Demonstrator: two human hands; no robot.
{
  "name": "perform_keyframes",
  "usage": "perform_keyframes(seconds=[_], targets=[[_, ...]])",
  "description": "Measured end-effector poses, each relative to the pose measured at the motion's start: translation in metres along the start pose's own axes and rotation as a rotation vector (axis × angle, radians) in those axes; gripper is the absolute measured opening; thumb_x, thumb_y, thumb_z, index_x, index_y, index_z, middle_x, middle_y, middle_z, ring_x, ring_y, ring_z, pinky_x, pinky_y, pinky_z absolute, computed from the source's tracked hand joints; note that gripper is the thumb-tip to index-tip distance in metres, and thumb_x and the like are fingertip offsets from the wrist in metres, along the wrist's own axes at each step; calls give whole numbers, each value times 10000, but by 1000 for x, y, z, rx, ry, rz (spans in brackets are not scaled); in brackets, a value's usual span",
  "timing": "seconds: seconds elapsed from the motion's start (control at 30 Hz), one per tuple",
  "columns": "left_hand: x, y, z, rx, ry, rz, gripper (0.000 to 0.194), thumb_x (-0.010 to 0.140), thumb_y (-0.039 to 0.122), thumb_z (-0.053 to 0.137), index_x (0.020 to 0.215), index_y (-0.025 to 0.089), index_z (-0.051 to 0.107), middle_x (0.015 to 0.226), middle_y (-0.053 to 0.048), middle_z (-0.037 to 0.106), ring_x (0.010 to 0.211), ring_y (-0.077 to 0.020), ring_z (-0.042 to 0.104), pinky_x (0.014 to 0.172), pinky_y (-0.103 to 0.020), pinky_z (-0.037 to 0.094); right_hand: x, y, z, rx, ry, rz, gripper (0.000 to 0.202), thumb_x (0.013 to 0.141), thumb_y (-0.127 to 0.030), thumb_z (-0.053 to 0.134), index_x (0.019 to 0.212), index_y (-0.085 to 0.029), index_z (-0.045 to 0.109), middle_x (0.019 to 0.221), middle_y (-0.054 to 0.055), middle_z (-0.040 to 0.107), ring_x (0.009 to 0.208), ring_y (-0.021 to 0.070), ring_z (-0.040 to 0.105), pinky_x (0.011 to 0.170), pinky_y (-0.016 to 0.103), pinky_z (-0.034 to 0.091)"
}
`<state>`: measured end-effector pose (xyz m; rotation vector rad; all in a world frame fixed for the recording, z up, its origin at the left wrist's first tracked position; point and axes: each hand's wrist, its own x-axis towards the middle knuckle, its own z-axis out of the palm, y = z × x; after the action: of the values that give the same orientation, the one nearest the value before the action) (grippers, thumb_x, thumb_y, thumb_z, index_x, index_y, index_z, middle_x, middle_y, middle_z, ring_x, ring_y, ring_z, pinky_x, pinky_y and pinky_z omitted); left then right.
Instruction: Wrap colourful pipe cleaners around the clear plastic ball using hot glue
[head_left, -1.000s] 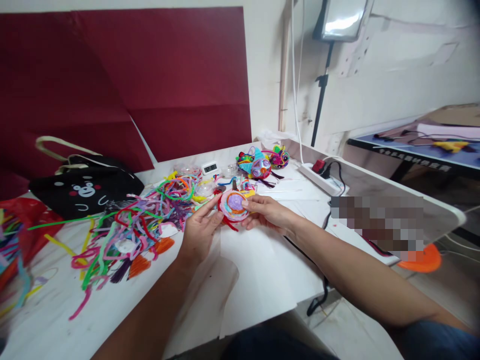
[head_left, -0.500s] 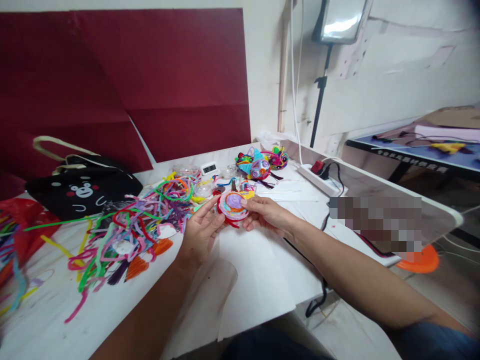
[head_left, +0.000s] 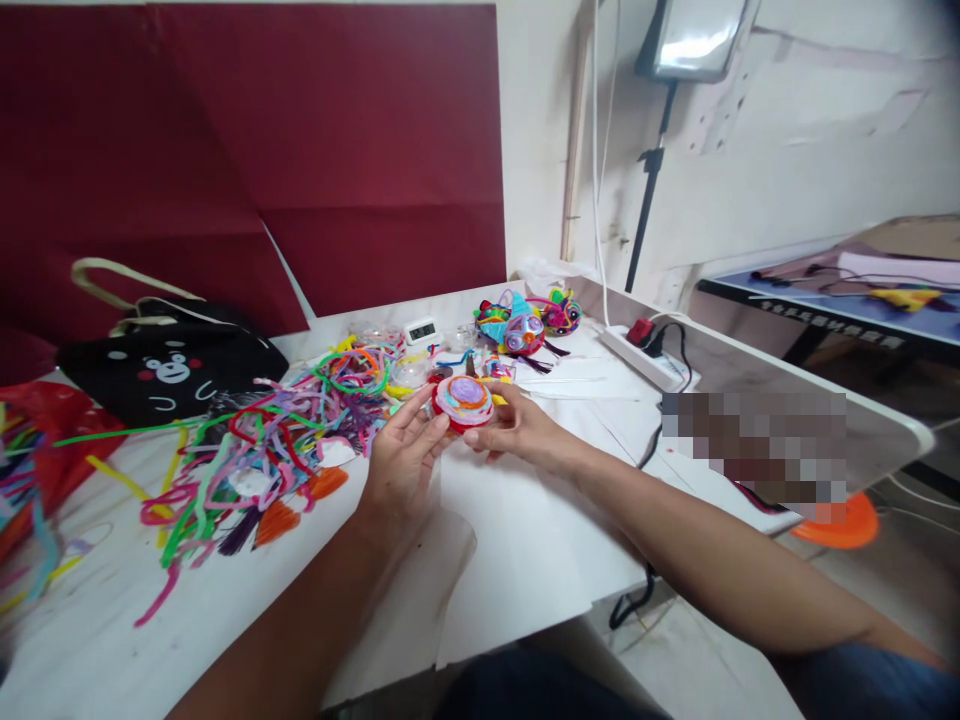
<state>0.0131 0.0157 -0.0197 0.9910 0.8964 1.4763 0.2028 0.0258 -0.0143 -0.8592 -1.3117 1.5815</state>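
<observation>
Between my two hands is a round piece of coiled pipe cleaners, with a purple centre, an orange ring, pink and light blue bands, and a red edge. My left hand grips its left side, the thumb at the near edge. On the opposite side my right hand holds the rim between thumb and fingers. Left of my hands spreads a tangled heap of coloured pipe cleaners, with orange tassels at its near side. Beyond my hands sit finished-looking colourful fish-like ornaments.
A small digital clock stands at the back of the white table. A black bag and a red plastic bag lie to the left. On the right are a power strip and its black cable.
My right thumb has moved from the face of the coiled piece down to its near rim. The piece now tilts flatter, showing more of its red side.
</observation>
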Motion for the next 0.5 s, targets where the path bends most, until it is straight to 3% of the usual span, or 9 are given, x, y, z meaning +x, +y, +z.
perform_keyframes(seconds=[0.23,0.4,0.5], targets=[[-5,3,5,-43,36,-32,686,631,218,1047,1270,168,803,1245,-124,855,1050,-239,830,778,-235,680,6,13,-1,-73,29,-76,884,563,-430,1076,1257,-253,559,812,-66,741,650,140,675,551,245,576],[-5,2,2,-25,12,-42,709,689,208,1029,1349,180,770,1278,-129,846,1069,-251,828,820,-266,679,4,19,-2,-229,76,-100,733,741,-431,967,1343,-237,596,817,-49,746,665,149,685,559,242,562],[-4,2,-1,-18,-15,-46,763,725,201,1016,1429,180,724,1183,-107,860,1028,-235,830,821,-266,670,1,16,-2,-355,108,-100,658,808,-404,919,1372,-227,631,849,-24,763,702,163,703,600,252,563]])
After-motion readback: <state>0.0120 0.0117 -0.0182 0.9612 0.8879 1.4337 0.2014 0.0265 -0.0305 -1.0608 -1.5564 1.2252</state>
